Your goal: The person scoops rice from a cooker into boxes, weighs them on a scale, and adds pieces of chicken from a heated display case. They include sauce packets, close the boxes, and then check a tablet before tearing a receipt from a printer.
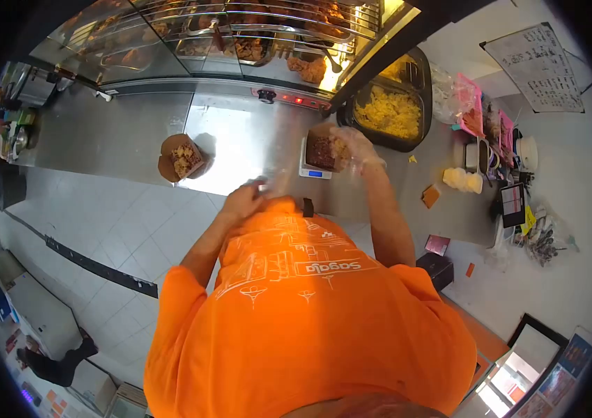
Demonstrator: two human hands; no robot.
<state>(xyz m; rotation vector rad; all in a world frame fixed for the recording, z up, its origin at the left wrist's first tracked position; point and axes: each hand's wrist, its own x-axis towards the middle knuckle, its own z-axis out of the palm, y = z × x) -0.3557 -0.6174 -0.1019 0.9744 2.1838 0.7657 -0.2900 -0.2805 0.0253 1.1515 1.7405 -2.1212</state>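
Note:
My right hand (357,150), in a clear plastic glove, reaches over the right side of a brown paper food box (320,145). Its fingers are smeared and overlap the food in the box, so I cannot tell whether they grip anything. Dark reddish grains and paler bits fill this box, which stands on a small white digital scale (314,171) with a blue display. My left hand (243,200) is at the counter's front edge close to my apron, its fingers extended to the right. Further left stands a second open food box (183,159) filled with brown crumbly food.
A heated glass display case (205,38) with fried food on racks borders the counter (121,129) at the back. Right of the scale sits a black tub of yellow rice (390,115). Stacked pale cups (463,180) and pink baskets (472,104) are further right.

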